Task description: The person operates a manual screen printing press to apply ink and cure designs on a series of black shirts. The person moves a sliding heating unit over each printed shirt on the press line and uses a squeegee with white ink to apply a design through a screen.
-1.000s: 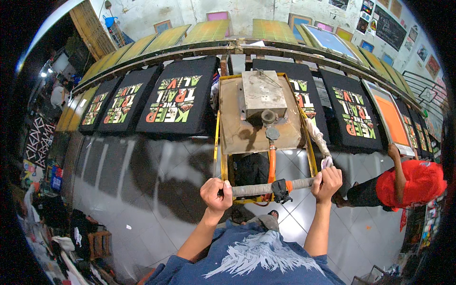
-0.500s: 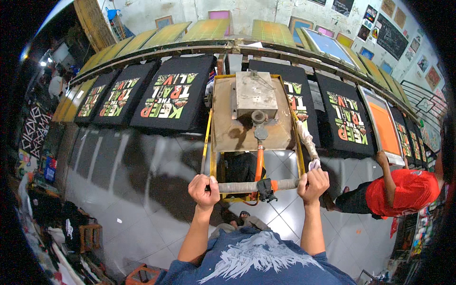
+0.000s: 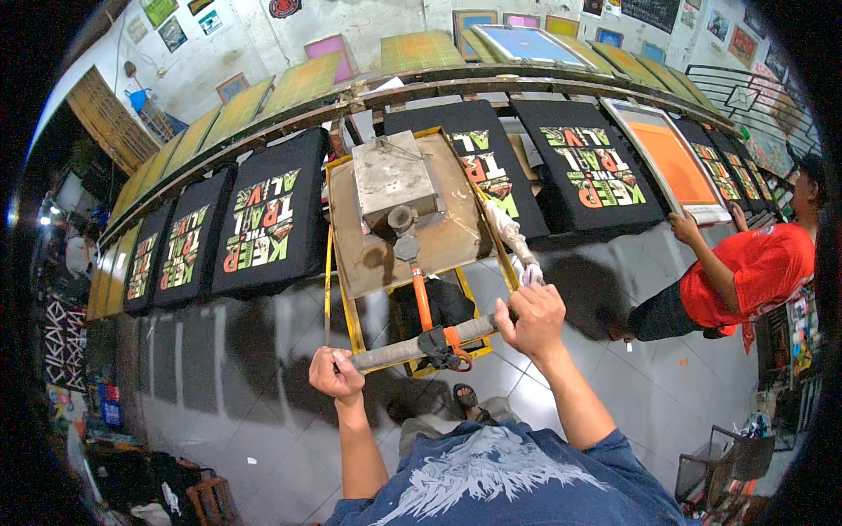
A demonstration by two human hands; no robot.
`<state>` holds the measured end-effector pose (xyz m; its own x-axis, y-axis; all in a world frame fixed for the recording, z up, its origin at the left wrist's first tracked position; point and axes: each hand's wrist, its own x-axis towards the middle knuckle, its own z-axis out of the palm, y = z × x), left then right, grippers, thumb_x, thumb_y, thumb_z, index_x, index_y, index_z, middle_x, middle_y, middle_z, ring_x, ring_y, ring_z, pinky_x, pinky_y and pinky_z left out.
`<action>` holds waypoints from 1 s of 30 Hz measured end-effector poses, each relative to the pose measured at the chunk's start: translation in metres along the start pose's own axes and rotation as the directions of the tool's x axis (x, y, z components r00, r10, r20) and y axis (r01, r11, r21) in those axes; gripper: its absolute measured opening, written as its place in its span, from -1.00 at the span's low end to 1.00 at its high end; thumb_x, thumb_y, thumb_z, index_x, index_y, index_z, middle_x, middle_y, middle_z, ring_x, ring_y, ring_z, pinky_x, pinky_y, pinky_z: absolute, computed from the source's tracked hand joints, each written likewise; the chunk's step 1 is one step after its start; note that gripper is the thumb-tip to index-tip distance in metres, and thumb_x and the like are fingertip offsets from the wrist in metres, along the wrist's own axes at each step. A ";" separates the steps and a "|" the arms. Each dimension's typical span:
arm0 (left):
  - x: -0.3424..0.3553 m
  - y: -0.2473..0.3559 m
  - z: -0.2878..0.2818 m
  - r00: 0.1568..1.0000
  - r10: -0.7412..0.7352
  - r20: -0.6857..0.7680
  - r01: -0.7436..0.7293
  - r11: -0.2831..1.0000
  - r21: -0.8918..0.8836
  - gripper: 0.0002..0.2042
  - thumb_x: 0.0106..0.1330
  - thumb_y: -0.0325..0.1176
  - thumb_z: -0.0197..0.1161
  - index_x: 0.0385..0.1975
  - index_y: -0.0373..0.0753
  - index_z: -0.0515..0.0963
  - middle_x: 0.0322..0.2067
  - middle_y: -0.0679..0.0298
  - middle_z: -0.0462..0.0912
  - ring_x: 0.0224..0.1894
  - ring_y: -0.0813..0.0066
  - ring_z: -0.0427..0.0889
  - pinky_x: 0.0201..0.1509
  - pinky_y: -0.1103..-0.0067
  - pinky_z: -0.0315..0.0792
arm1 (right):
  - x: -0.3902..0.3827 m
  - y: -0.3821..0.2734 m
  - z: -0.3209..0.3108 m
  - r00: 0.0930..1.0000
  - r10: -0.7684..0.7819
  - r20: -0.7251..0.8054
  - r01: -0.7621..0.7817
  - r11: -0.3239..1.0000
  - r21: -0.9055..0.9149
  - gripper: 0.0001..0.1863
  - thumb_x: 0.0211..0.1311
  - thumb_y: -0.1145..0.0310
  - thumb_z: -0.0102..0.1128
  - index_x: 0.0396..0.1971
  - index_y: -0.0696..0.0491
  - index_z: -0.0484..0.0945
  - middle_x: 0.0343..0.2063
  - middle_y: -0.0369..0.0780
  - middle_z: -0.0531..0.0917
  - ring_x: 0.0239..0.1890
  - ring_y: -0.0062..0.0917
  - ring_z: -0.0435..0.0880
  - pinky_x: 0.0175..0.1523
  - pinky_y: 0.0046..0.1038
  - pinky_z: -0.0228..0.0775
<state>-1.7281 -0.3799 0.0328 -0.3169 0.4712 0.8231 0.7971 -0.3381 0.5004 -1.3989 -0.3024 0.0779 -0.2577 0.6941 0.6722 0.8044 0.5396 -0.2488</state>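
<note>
Shifted leftward in view, the grey tape-wrapped bar is gripped at its left end by the left hand, fingers curled. Beyond it, a square brown metal panel is seen; its right end is clasped by the right hand's curled fingers.

We are in a screen-printing workshop. Along the long table we see a row of black fabric pieces, all bearing the same colourful lettering, and toward its right end a person in red grips a framed orange screen. Over the table's middle stands a scuffed metal unit. Behind the table we find yellow-green panels and a stained white wall; before it, grey floor tiles.
</note>
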 end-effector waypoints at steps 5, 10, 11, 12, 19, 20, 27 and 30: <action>0.019 -0.032 -0.008 1.000 0.003 0.024 -0.002 0.999 -0.035 -0.73 0.30 -0.39 0.09 -0.66 -0.29 0.43 -0.69 0.14 0.47 -0.64 0.14 0.48 -0.52 0.32 0.34 | -0.002 -0.034 0.007 0.998 0.019 0.056 -0.017 0.999 -0.037 -0.64 0.17 0.22 0.40 -0.67 0.00 0.43 -0.65 -0.18 0.47 -0.49 -0.25 0.51 -0.33 -0.20 0.24; 0.048 -0.096 -0.036 0.994 0.051 0.102 -0.038 0.992 -0.123 -0.73 0.30 -0.37 0.10 -0.67 -0.28 0.43 -0.68 0.13 0.44 -0.63 0.10 0.47 -0.52 0.31 0.33 | 0.001 -0.104 0.026 0.996 0.060 0.060 -0.058 0.998 -0.035 -0.65 0.20 0.23 0.40 -0.63 0.01 0.43 -0.64 -0.18 0.47 -0.51 -0.24 0.50 -0.37 -0.20 0.25; 0.053 -0.109 -0.043 0.991 0.060 0.119 -0.043 0.989 -0.139 -0.74 0.29 -0.39 0.12 -0.67 -0.29 0.41 -0.69 0.10 0.39 -0.63 0.08 0.46 -0.52 0.31 0.32 | 0.000 -0.120 0.032 0.996 0.073 0.058 -0.071 0.997 -0.033 -0.65 0.21 0.24 0.40 -0.63 0.01 0.43 -0.64 -0.18 0.47 -0.52 -0.24 0.50 -0.38 -0.20 0.25; 0.058 -0.122 -0.051 0.987 0.047 0.156 -0.030 0.993 -0.110 -0.74 0.27 -0.40 0.14 -0.67 -0.29 0.38 -0.69 0.09 0.37 -0.63 0.07 0.45 -0.52 0.30 0.31 | 0.001 -0.134 0.036 0.996 0.069 0.049 -0.068 0.998 -0.016 -0.66 0.20 0.26 0.41 -0.63 0.01 0.43 -0.63 -0.18 0.47 -0.54 -0.24 0.50 -0.38 -0.20 0.26; 0.080 -0.162 -0.096 0.972 -0.103 0.210 0.142 0.974 -0.176 -0.73 0.24 -0.45 0.25 -0.69 -0.30 0.39 -0.69 0.07 0.40 -0.61 0.11 0.47 -0.49 0.32 0.33 | -0.023 -0.211 0.056 0.999 0.038 0.021 -0.034 0.989 -0.146 -0.71 0.23 0.24 0.34 -0.61 0.02 0.50 -0.62 -0.20 0.54 -0.52 -0.28 0.56 -0.32 -0.27 0.27; 0.081 -0.160 -0.104 0.970 -0.102 0.219 0.144 0.973 -0.181 -0.72 0.24 -0.43 0.26 -0.69 -0.30 0.40 -0.68 0.08 0.42 -0.61 0.12 0.49 -0.48 0.32 0.34 | -0.024 -0.218 0.062 0.996 0.080 -0.029 -0.084 0.983 -0.164 -0.71 0.22 0.25 0.33 -0.63 0.02 0.51 -0.64 -0.18 0.54 -0.54 -0.27 0.56 -0.33 -0.26 0.29; 0.063 -0.141 -0.148 0.943 -0.079 0.323 0.149 0.968 -0.200 -0.67 0.31 -0.30 0.33 -0.67 -0.22 0.42 -0.66 0.13 0.49 -0.61 0.11 0.49 -0.47 0.28 0.37 | -0.036 -0.215 0.073 0.977 -0.021 -0.211 -0.031 0.971 -0.238 -0.66 0.22 0.36 0.09 -0.72 0.08 0.27 -0.70 -0.09 0.37 -0.61 -0.15 0.38 -0.42 -0.20 0.11; 0.054 -0.133 -0.167 0.932 -0.062 0.356 0.134 0.974 -0.181 -0.68 0.26 -0.31 0.38 -0.67 -0.19 0.42 -0.68 0.19 0.50 -0.62 0.13 0.51 -0.50 0.31 0.39 | -0.041 -0.210 0.073 0.974 -0.055 -0.220 0.007 0.978 -0.210 -0.67 0.20 0.38 0.05 -0.72 0.09 0.25 -0.71 -0.10 0.34 -0.63 -0.16 0.36 -0.42 -0.20 0.10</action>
<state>-1.9371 -0.4452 0.0559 -0.1618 0.7506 0.6407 0.6411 -0.4136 0.6465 -1.5965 -0.4095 0.0519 -0.1769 0.5414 0.8219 0.8968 0.4327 -0.0920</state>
